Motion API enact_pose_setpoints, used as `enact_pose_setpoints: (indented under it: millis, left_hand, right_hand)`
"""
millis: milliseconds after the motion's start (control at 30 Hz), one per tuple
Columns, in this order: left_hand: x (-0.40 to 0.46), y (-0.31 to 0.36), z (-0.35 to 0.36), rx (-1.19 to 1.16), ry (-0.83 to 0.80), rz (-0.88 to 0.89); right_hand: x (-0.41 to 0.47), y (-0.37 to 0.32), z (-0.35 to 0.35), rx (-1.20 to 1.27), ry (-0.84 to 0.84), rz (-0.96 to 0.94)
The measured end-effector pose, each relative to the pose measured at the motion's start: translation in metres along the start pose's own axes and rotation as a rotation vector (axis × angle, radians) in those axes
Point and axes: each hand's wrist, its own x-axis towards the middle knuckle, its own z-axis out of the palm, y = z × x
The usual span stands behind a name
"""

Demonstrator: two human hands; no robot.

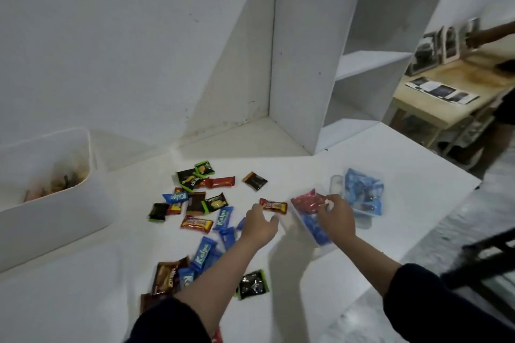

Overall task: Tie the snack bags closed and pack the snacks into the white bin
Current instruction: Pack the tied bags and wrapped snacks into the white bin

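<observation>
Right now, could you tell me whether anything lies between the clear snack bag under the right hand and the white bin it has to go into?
Yes. The right hand holds the clear snack bag at the table's right. Between it and the white bin at the far left lie the left hand and loose snack packets scattered flat on the table. Nothing tall stands there.

scattered snack packets (195,203) crowding mid-table, white bin (55,203) left

Loose snacks (195,211) lie between the bin (55,203) at left and, seemingly, 2 filled bags (362,192) at right.
</observation>
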Motion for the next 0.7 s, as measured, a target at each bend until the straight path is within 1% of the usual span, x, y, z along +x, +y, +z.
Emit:
enact_pose_setpoints:
  millis: [67,167,233,333,433,533,633,700]
  left_hand:
    - [0.009,0.015,0.036,-0.038,-0.010,-0.026]
    - [0.019,0.032,0.076,-0.095,-0.048,-0.125]
    - [0.026,0.037,0.097,-0.086,-0.074,-0.186]
    - [0.038,0.034,0.116,-0.066,-0.112,-0.244]
    - [0.044,0.034,0.121,-0.186,-0.161,-0.292]
    - [0.049,0.036,0.120,-0.193,-0.167,-0.305]
    - [0.049,0.036,0.121,-0.212,-0.163,-0.312]
    - [0.050,0.034,0.122,-0.215,-0.159,-0.305]
  right_hand:
    - [0.025,0.022,-0.019,-0.045,0.058,0.073]
    - [0.061,0.052,-0.039,-0.097,0.136,0.149]
    - [0.083,0.070,-0.049,-0.108,0.168,0.216]
    - [0.102,0.087,-0.058,0.001,0.123,0.398]
    - [0.112,0.100,-0.054,0.134,0.036,0.515]
    - [0.115,0.103,-0.050,0.194,0.027,0.530]
    - [0.117,0.099,-0.051,0.310,0.077,0.509]
    - [0.119,0.098,-0.053,0.385,0.101,0.463]
